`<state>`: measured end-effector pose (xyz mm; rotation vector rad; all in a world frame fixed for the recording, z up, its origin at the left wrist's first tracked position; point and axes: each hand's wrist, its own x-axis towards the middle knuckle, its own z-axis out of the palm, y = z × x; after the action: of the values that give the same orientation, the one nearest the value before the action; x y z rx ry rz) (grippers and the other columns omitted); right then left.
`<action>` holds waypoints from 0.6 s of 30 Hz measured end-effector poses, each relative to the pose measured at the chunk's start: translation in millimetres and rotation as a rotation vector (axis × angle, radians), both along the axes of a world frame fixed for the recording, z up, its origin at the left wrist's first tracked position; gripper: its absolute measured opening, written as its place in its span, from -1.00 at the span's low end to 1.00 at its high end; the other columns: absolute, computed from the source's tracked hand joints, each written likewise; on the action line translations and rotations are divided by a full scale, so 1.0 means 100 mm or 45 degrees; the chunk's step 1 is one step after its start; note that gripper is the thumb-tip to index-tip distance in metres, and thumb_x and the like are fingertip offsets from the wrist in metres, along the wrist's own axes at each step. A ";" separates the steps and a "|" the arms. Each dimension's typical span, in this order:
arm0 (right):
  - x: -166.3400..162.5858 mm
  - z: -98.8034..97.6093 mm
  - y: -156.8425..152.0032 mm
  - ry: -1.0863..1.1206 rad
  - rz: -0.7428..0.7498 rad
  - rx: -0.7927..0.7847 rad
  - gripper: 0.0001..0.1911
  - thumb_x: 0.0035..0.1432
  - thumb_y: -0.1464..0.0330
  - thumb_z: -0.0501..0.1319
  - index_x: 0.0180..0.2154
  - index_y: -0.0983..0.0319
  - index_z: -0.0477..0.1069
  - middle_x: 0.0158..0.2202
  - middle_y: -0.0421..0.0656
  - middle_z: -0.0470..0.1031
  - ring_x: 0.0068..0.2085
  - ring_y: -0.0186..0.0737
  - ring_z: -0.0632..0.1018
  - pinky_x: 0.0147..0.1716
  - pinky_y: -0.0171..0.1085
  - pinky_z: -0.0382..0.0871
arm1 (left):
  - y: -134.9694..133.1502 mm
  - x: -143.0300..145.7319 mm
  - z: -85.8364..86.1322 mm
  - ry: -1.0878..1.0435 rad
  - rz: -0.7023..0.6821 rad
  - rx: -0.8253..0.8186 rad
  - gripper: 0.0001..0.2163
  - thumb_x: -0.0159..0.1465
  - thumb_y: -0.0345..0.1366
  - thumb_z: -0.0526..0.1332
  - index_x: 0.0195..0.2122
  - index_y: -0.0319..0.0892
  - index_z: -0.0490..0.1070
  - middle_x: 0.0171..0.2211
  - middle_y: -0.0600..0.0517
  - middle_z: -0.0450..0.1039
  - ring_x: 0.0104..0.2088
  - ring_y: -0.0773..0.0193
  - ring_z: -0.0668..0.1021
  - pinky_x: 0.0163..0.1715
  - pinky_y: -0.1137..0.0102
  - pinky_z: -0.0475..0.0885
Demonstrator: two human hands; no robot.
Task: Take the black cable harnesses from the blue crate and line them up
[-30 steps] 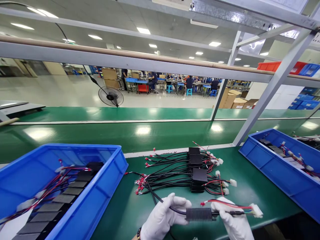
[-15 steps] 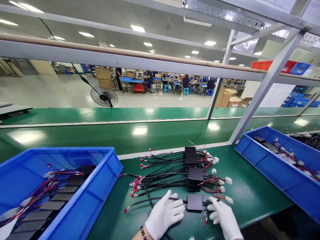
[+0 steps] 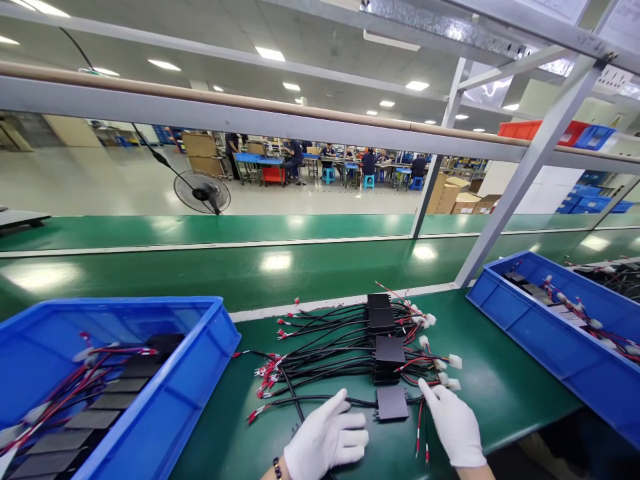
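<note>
A flat black module with black and red wires lies on the green bench in front of a stack of like modules. My left hand, in a white glove, rests flat and open on the bench just left of it, over its black cable. My right hand, also gloved, lies open to the module's right, fingers stretched toward the white connectors and red leads. Neither hand holds anything.
A blue bin with black modules and red wires stands at the left. Another blue bin sits at the right. A green conveyor belt runs behind the bench, under a grey metal frame. People work at far tables.
Both hands held a finned black module above the bench a second ago; they laid it flat in front of the stack and let go, and now rest open beside it.
</note>
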<state>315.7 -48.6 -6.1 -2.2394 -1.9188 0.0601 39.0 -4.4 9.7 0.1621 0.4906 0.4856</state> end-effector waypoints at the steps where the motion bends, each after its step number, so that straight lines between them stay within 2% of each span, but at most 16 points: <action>1: -0.10 0.00 0.00 0.005 0.007 0.009 -0.60 0.22 0.43 0.04 0.01 0.09 0.49 -0.21 -0.08 0.59 -0.34 -0.12 0.58 -0.36 -0.21 0.43 | -0.01 -0.02 0.00 0.003 -0.014 -0.003 -0.57 0.23 0.15 0.15 -0.43 -0.12 0.13 -0.52 0.13 0.18 -0.55 0.36 0.35 -0.51 0.49 0.15; 4: -0.43 -0.06 -0.04 0.036 0.085 0.042 -0.64 0.24 0.30 0.15 0.06 0.13 0.44 -0.05 -0.05 0.55 -0.15 -0.06 0.58 -0.16 -0.19 0.47 | -0.02 -0.06 0.00 -0.054 -0.047 -0.008 -0.57 0.24 0.16 0.13 -0.43 -0.12 0.10 -0.53 0.14 0.15 -0.55 0.37 0.33 -0.50 0.50 0.13; 6: -0.60 -0.14 -0.04 -0.031 0.165 0.012 -0.57 0.15 0.35 0.24 0.09 0.13 0.43 0.05 -0.01 0.50 -0.05 0.03 0.55 -0.10 -0.12 0.47 | -0.02 -0.08 0.00 -0.104 -0.049 -0.004 -0.58 0.25 0.14 0.13 -0.43 -0.12 0.10 -0.53 0.15 0.14 -0.54 0.38 0.32 -0.50 0.50 0.11; 8: -0.68 -0.20 -0.03 -0.102 0.192 -0.005 -0.51 0.09 0.47 0.25 0.08 0.11 0.44 0.10 -0.01 0.46 0.01 0.08 0.52 -0.07 -0.07 0.46 | -0.01 -0.09 0.00 -0.116 -0.030 0.005 -0.59 0.25 0.11 0.15 -0.42 -0.12 0.10 -0.52 0.15 0.14 -0.54 0.38 0.32 -0.50 0.51 0.08; 14: -0.61 -0.25 0.10 -0.138 0.226 0.006 -0.44 0.06 0.59 0.20 0.10 0.12 0.43 0.13 -0.02 0.45 0.05 0.07 0.49 0.00 -0.06 0.42 | -0.02 -0.23 0.12 0.041 0.050 0.078 -0.64 0.20 0.02 0.27 -0.30 -0.12 0.17 -0.48 0.14 0.18 -0.54 0.40 0.29 -0.50 0.50 0.03; 18: -0.56 -0.26 0.16 -0.123 0.264 0.001 -0.42 0.03 0.59 0.22 0.10 0.12 0.43 0.15 -0.02 0.43 0.10 0.07 0.46 0.06 -0.08 0.38 | -0.10 -0.41 0.27 0.113 0.101 0.207 -0.70 0.23 -0.10 0.29 -0.30 -0.16 0.21 -0.48 0.16 0.08 -0.55 0.46 0.22 -0.52 0.50 -0.05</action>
<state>259.7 -32.5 -32.4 -2.0700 -2.1954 -0.0200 -2.2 -14.1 36.3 0.3223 0.5460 0.5979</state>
